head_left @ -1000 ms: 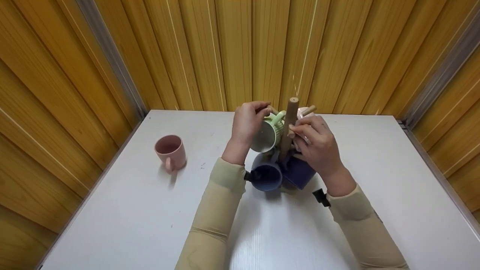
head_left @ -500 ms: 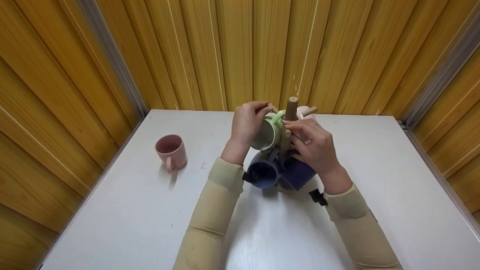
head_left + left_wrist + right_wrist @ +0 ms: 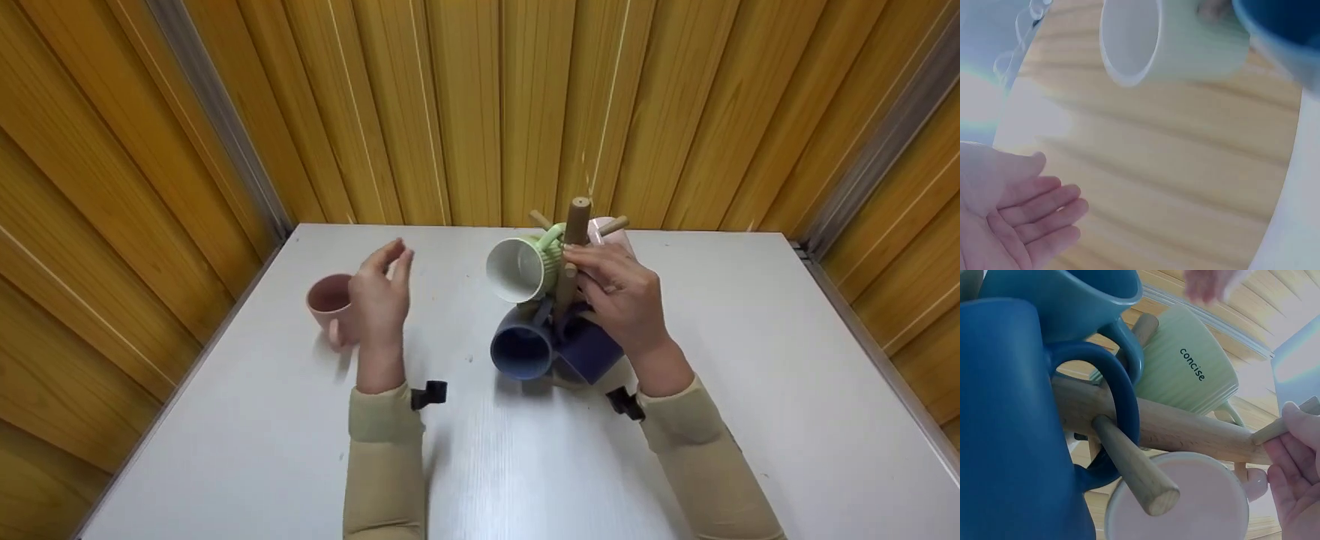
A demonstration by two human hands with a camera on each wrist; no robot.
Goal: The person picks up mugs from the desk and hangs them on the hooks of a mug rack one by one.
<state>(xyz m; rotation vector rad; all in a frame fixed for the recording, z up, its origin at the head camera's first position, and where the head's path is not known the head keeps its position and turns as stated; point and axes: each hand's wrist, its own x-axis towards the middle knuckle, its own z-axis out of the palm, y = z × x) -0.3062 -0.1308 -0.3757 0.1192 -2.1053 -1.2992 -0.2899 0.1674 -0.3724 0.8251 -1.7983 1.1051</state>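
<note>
A wooden mug tree [image 3: 577,221] stands on the white table, hung with several mugs. My right hand [image 3: 622,296] holds its upper part; in the right wrist view the thumb lies on a peg [image 3: 1275,431] and the fingers meet the post. A ribbed green mug [image 3: 516,270] hangs on the upper left, its mouth to the left. Lower down hang a blue mug [image 3: 523,349] and a dark blue mug [image 3: 596,352]. Behind the right hand, a pale pink mug [image 3: 616,235] is partly hidden. My left hand [image 3: 382,304] is empty, overlapping a pink mug [image 3: 328,296] in the head view.
The pink mug stands upright on the left of the white table [image 3: 487,465], handle toward me. Wood-panelled walls [image 3: 465,112] rise behind the table and along both sides. Bare peg ends stick out near the top of the mug tree.
My left hand has left the green mug and moved left to the pink mug. The green mug stays hanging. My right hand has shifted slightly left on the mug tree and still holds it.
</note>
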